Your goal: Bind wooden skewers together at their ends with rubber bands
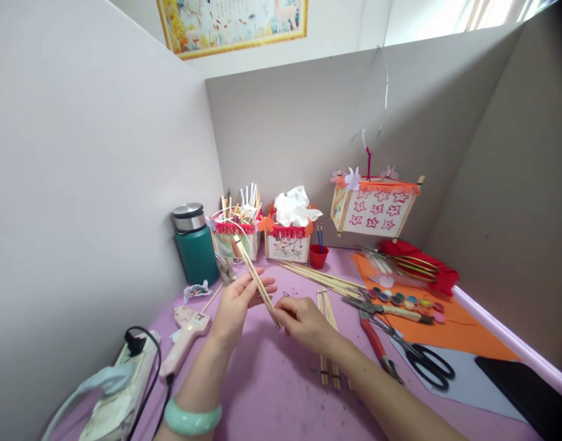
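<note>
A slim bundle of pale wooden sticks (250, 267), with a dark band near its upper end, slants above the purple table (262, 392). My left hand (239, 300) holds it around the middle between thumb and fingers. Its lower end is pinched by the thumb and fingers of my right hand (303, 320). Two similar banded stick bundles (324, 367) lie on the table beside my right forearm, partly hidden by it. Loose sticks (322, 279) lie behind my right hand.
A glue gun (187, 337), power strip (120, 392) and green bottle (196, 248) stand or lie left. Decorated boxes (288, 245) and a red cup (318, 257) are behind. Pliers (375, 337), scissors (428, 361), paints (409, 301) and a phone (524, 386) lie right; a lantern (377, 211) hangs above.
</note>
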Available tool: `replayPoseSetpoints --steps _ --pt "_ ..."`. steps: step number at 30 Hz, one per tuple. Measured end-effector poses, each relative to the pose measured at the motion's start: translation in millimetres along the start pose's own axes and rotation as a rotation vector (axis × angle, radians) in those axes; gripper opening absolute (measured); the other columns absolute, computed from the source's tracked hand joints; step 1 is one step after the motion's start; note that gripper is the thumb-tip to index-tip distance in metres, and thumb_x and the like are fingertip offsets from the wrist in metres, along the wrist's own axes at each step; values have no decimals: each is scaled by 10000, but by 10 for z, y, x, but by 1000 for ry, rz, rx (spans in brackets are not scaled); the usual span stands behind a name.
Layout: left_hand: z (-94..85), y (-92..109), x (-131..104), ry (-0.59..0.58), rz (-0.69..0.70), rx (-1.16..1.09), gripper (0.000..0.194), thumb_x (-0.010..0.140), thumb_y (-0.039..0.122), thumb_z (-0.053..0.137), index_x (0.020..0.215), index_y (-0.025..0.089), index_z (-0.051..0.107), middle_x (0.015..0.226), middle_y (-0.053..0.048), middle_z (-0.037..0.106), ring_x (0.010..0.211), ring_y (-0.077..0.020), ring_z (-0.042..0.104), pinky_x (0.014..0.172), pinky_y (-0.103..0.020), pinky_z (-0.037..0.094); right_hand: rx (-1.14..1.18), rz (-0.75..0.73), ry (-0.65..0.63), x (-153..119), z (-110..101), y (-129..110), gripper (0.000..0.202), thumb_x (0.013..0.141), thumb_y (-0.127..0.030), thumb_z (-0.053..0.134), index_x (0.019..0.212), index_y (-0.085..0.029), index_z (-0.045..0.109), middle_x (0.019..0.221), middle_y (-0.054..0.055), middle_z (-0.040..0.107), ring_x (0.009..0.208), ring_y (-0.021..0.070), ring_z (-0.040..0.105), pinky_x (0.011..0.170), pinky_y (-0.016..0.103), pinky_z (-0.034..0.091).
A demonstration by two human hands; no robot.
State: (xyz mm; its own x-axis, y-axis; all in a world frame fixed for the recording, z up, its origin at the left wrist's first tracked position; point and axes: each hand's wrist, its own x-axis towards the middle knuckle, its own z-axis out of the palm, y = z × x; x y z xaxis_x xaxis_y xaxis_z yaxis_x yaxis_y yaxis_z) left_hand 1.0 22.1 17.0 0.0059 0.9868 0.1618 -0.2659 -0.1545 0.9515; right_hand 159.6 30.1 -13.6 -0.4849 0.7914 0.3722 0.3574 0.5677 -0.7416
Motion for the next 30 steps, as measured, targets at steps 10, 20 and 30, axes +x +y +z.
replayPoseSetpoints --steps 10,20,30 --pt "5 23 -5 43 14 40 473 715 381 667 1072 96 546 965 -166 664 820 -261 650 682 -358 520 -228 6 130 0 -33 -1 289 827 -304 493 575 -169 535 516 -21 536 489 90 452 517 213 292" --pt "48 17 -23 74 58 117 453 802 483 531 1032 96 585 892 -146 675 812 -236 647 673 -331 521 119 62 -79 -19 13 -35 142 847 -204 402 766 -184 517 620 -25 584 561 101 535 554 195 377" --pt "-7 -20 4 165 128 58 305 754 376 629 936 133 597 738 -18 605 614 -127 577 573 -253 501 280 92 -169 -36 83 -165 236 876 -332 426 785 -169 570 719 -10 602 641 111 553 589 202 397"
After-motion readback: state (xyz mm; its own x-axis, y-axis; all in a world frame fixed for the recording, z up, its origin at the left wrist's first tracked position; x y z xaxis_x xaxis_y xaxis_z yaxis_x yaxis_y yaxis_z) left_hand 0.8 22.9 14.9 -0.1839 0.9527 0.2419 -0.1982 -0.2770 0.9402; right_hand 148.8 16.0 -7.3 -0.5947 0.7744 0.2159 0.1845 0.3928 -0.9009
